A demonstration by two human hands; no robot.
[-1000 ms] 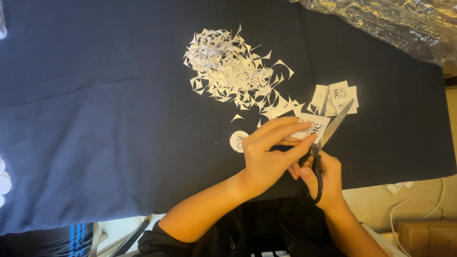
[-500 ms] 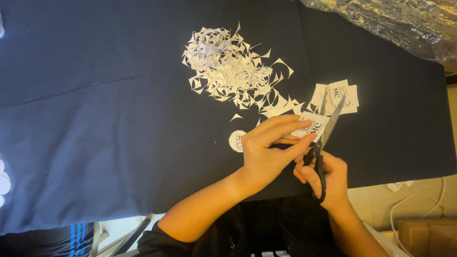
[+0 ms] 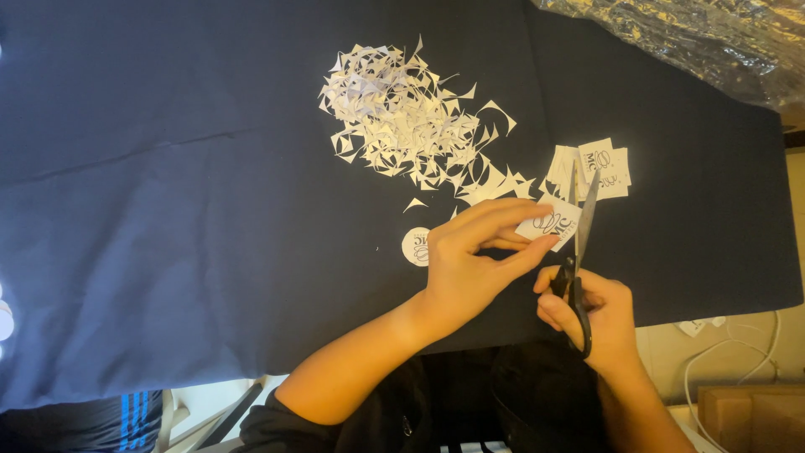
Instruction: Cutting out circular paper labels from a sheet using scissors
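My left hand (image 3: 474, 260) pinches a small white printed paper square (image 3: 549, 222) above a dark blue cloth (image 3: 168, 210). My right hand (image 3: 599, 315) grips black-handled scissors (image 3: 580, 252), blades slightly apart, their tips pointing away from me along the square's right edge. Just left of my left hand lies a round white cut-out (image 3: 416, 247). A short stack of white printed squares (image 3: 597, 168) sits beyond the scissor tips.
A heap of several small white paper offcuts (image 3: 402, 126) lies in the middle of the cloth. Crinkled clear plastic (image 3: 696, 42) fills the top right. White cables (image 3: 738, 352) and a cardboard box (image 3: 750, 419) lie at the lower right, off the cloth.
The scissors have swung from a slant to nearly upright against the paper square. My left hand has turned the square a little.
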